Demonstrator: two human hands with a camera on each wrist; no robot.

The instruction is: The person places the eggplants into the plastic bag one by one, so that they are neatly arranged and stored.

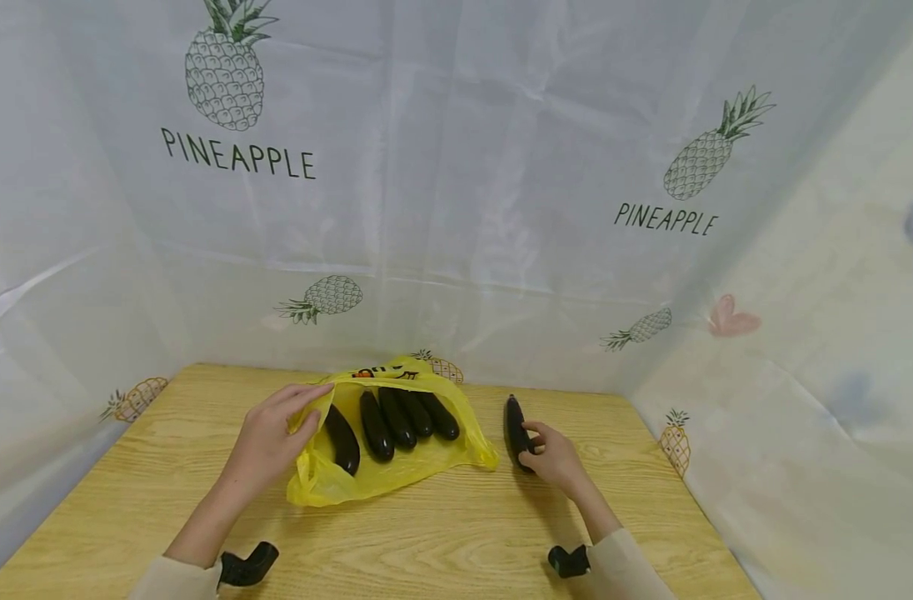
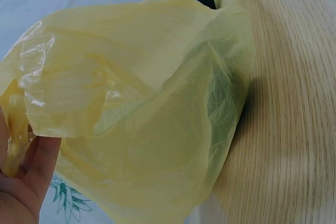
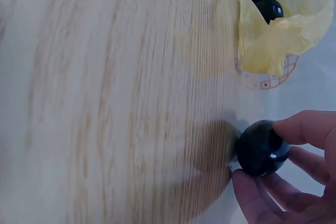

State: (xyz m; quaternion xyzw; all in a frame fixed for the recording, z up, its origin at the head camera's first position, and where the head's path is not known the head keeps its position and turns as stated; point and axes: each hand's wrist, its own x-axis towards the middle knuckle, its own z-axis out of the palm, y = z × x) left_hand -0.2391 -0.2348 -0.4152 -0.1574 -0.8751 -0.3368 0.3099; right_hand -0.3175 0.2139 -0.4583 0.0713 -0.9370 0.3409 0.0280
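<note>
A yellow plastic bag (image 1: 419, 468) lies on the table with its mouth facing me, and several dark eggplants (image 1: 377, 427) are visible inside it. My left hand (image 1: 275, 433) pinches the bag's rim at the left; in the left wrist view the yellow film (image 2: 131, 103) is bunched between thumb and fingers. To the right of the bag, my right hand (image 1: 552, 454) grips a single eggplant (image 1: 514, 425) near its rounded end. In the right wrist view, the thumb and fingers surround that eggplant's glossy end (image 3: 258, 153).
Beneath everything is a wood-grain table (image 1: 426, 550). A pale curtain (image 1: 456, 208) with pineapple prints hangs behind it and along both sides. Black straps (image 1: 250, 565) sit at both wrists, by the light sleeves.
</note>
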